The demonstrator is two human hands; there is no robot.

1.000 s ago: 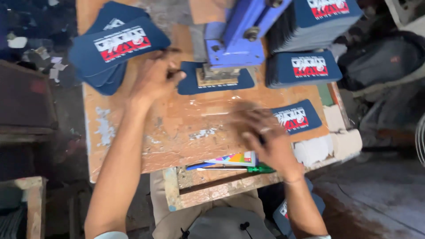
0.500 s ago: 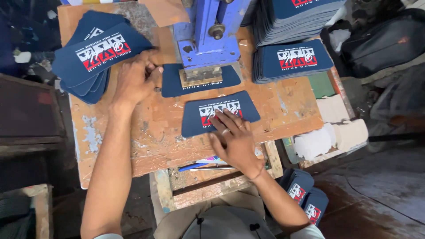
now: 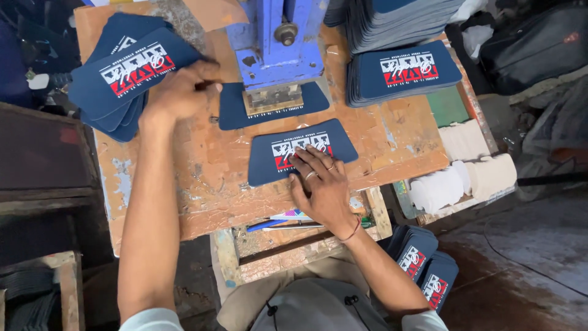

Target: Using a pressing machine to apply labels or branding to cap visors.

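Note:
My right hand (image 3: 320, 181) lies flat, fingers spread, on a navy fabric panel (image 3: 272, 164) with a red and white print, in the middle of the worn wooden table (image 3: 202, 190). My left hand (image 3: 177, 92) touches the left edge of another navy panel (image 3: 231, 110) lying under the blue press (image 3: 278, 49). The press head covers the middle of that panel. Just left of my left hand lies a fanned pile of printed navy panels (image 3: 125, 76).
A tall stack of printed panels (image 3: 404, 70) stands at the back right. White cloth rolls (image 3: 465, 181) sit at the table's right edge. More panels (image 3: 422, 263) lie on the floor by my right side. Pens (image 3: 282, 222) rest in a shallow tray below the table.
My right hand slid a printed panel from the right side to the middle of the table and now rests on it. My left hand stayed at the edge of the panel under the press.

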